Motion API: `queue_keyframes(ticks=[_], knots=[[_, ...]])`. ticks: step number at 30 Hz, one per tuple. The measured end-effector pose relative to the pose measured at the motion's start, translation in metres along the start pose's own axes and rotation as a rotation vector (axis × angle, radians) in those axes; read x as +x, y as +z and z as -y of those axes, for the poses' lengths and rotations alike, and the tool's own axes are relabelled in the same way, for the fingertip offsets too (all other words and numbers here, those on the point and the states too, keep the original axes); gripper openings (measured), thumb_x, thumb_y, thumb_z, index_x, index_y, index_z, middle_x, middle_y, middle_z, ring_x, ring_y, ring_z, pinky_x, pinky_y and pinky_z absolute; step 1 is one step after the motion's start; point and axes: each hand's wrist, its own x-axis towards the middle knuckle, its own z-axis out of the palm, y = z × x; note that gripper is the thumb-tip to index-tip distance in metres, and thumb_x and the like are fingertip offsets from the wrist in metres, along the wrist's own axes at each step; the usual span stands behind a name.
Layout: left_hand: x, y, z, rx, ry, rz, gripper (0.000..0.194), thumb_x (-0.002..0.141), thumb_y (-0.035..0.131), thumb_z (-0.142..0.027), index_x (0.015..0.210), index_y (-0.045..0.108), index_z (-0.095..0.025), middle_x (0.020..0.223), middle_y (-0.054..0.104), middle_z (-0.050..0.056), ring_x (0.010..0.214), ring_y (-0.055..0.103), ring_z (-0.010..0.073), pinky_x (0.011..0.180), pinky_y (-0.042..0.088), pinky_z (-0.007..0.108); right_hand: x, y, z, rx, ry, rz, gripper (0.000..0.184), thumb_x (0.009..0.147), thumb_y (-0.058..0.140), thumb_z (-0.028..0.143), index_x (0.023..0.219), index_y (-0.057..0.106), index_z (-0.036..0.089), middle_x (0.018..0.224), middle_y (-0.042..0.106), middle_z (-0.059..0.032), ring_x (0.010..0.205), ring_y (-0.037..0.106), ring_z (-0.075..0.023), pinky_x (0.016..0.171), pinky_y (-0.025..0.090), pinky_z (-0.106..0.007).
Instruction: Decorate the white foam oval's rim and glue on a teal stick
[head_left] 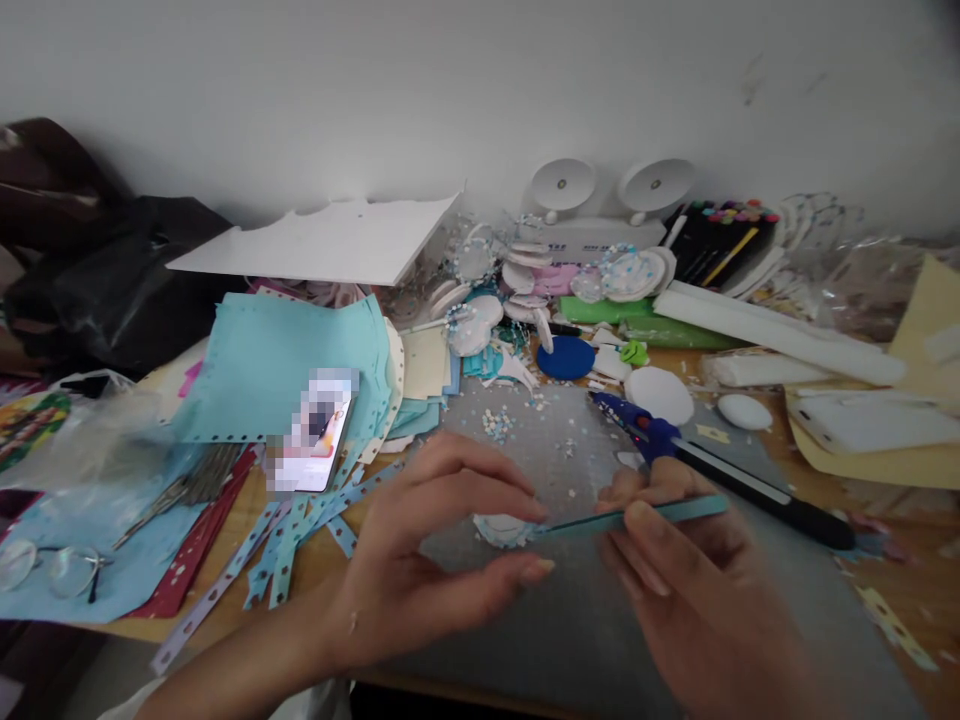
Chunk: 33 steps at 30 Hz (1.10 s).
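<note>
My right hand (697, 590) pinches a narrow light-blue paper strip (589, 524) between thumb and fingers, and the strip sticks out on both sides of the grip. Its left end reaches the fingertips of my left hand (435, 540), whose thumb and forefinger are apart; whether a fingertip touches the strip I cannot tell. Partly hidden behind the left fingertips, a small round white piece with a pale-blue decorated edge (501, 530) lies on the grey mat (540, 620). Tiny white and blue bits (497, 425) are scattered beyond it.
A blue and black glue gun (750, 485) lies beside my right hand. Punched paper strips (281, 560), a lit phone (319, 440) and turquoise sheets (277, 350) are at left, with glasses (71, 568) farther out. White discs (660, 395), decorated pieces and markers (720, 240) crowd the back.
</note>
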Motion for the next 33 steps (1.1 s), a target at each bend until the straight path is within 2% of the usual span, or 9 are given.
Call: queue_keyframes(ticks=[3,9,11,15,19,22,25,29,33], knots=[[0.002,0.002,-0.002,0.023,0.030,-0.020,0.014,0.079,0.070,-0.018,0.093,0.069,-0.018,0.089,0.066,0.006,0.082,0.063,0.0167,0.074,0.052,0.030,-0.002,-0.001,0.000,-0.049,-0.030,-0.008,0.022,0.070,0.074,0.021,0.062,0.053,0.022,0.053,0.046,0.0065,0.040,0.043,-0.0061,0.037,0.039,-0.016],[0.004,0.005,-0.003,0.018,0.033,-0.047,0.015,0.078,0.069,-0.012,0.091,0.070,-0.018,0.087,0.066,0.006,0.080,0.063,0.0158,0.073,0.053,0.029,-0.010,-0.013,-0.006,-0.191,-0.220,-0.039,0.014,0.072,0.074,0.019,0.076,0.062,0.026,0.072,0.060,0.0024,0.057,0.060,-0.0094,0.046,0.048,-0.017],[0.004,0.005,-0.003,-0.068,-0.035,-0.045,0.011,0.078,0.069,-0.013,0.087,0.071,-0.019,0.084,0.067,0.005,0.077,0.063,0.0157,0.070,0.053,0.029,-0.012,-0.015,-0.008,-0.223,-0.254,-0.014,0.015,0.072,0.073,0.017,0.078,0.064,0.027,0.071,0.059,0.0023,0.064,0.064,-0.0119,0.049,0.052,-0.018],[0.005,0.006,0.007,-0.383,-0.299,0.009,0.004,0.078,0.069,-0.016,0.075,0.071,-0.018,0.075,0.067,0.005,0.070,0.063,0.0158,0.063,0.052,0.027,-0.012,-0.016,-0.012,-0.252,-0.250,0.014,0.016,0.071,0.074,0.016,0.077,0.065,0.028,0.070,0.058,0.0033,0.067,0.067,-0.0129,0.059,0.057,-0.022],[0.000,0.011,0.027,-0.567,-0.486,-0.119,0.009,0.080,0.069,-0.024,0.074,0.068,-0.018,0.077,0.065,0.004,0.073,0.060,0.0145,0.065,0.050,0.026,-0.006,-0.025,-0.017,-0.259,-0.223,0.008,0.016,0.071,0.074,0.016,0.078,0.065,0.027,0.074,0.060,0.0011,0.069,0.067,-0.0145,0.053,0.055,-0.021],[-0.005,0.014,0.040,-0.526,-0.519,-0.193,0.014,0.081,0.067,-0.030,0.074,0.067,-0.017,0.077,0.063,0.003,0.074,0.057,0.0141,0.066,0.048,0.026,0.001,-0.036,-0.023,-0.235,-0.178,-0.031,0.017,0.072,0.074,0.016,0.081,0.063,0.026,0.081,0.062,0.0003,0.074,0.067,-0.0143,0.054,0.053,-0.020],[-0.008,0.018,0.046,-0.423,-0.544,-0.145,0.017,0.085,0.063,-0.032,0.079,0.066,-0.016,0.079,0.063,0.004,0.076,0.056,0.0142,0.067,0.048,0.026,0.009,-0.042,-0.029,-0.204,-0.147,-0.091,0.018,0.071,0.075,0.017,0.081,0.062,0.025,0.083,0.059,0.0008,0.075,0.065,-0.0139,0.057,0.053,-0.021],[-0.011,0.021,0.049,-0.374,-0.519,-0.097,0.016,0.085,0.061,-0.031,0.081,0.065,-0.015,0.081,0.064,0.005,0.076,0.058,0.0145,0.066,0.050,0.025,0.013,-0.040,-0.039,-0.178,-0.121,-0.115,0.017,0.070,0.076,0.020,0.077,0.061,0.024,0.081,0.059,0.0007,0.064,0.064,-0.0128,0.048,0.050,-0.020],[-0.013,0.021,0.051,-0.366,-0.480,-0.072,0.011,0.084,0.062,-0.024,0.081,0.065,-0.015,0.081,0.064,0.006,0.078,0.060,0.0149,0.070,0.051,0.027,0.008,-0.042,-0.046,-0.217,-0.126,-0.128,0.017,0.070,0.076,0.018,0.077,0.062,0.024,0.081,0.059,0.0004,0.068,0.066,-0.0132,0.056,0.055,-0.022]])
